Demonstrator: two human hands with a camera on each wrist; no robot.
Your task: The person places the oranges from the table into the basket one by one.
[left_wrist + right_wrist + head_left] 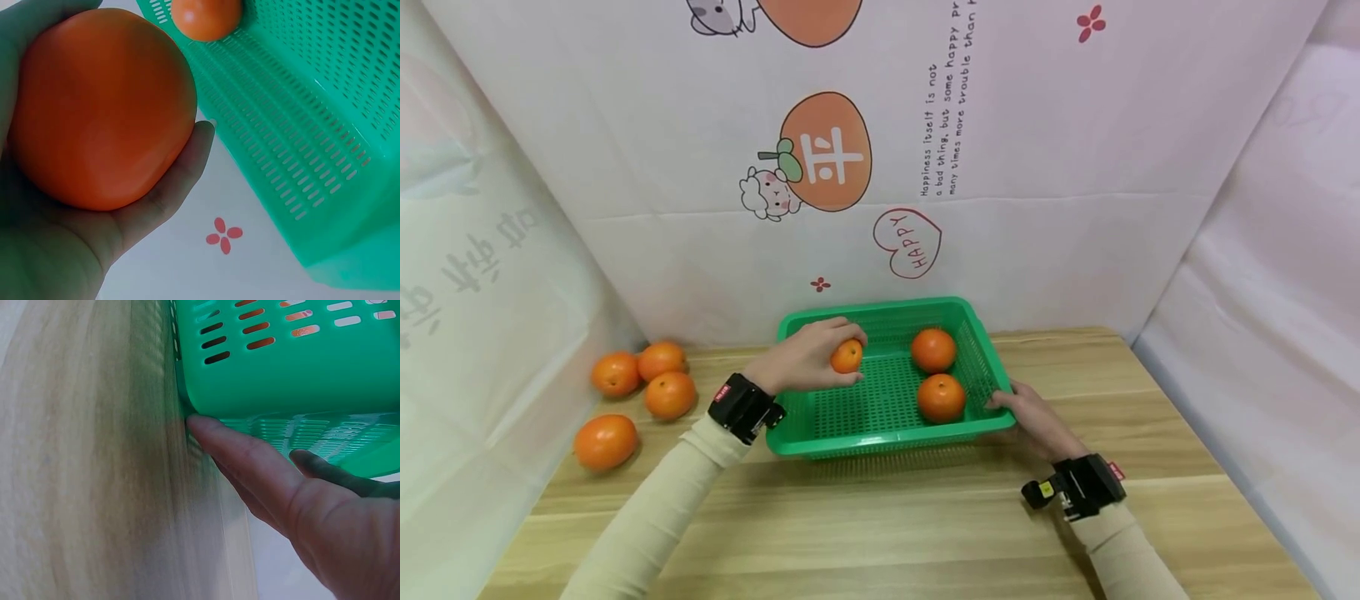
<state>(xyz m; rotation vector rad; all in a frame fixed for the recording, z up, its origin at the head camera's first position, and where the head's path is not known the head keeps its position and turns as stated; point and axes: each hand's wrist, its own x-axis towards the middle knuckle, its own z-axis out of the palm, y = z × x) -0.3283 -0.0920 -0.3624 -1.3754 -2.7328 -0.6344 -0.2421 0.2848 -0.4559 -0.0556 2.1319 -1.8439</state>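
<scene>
Presently, a person's left hand (807, 357) curls around a round orange fruit (846, 357), grasping it over the left part of a green basket (880, 440). To the right of that grip, two more orange fruits (942, 398) sit inside the basket; to its left, beyond the wrist, four loose fruits (670, 395) lie on the wooden table (865, 533). The right hand (1036, 419) holds the basket's near right corner, thumb at the rim and fingers lower down. The gripped fruit's smooth skin looks firm, perhaps slippery; it is probably fairly weighty and could bruise, so a broad, gentle hold around its widest part seems best. The slotted basket looks light and slightly flexible, steadiest when held by its rim.
</scene>
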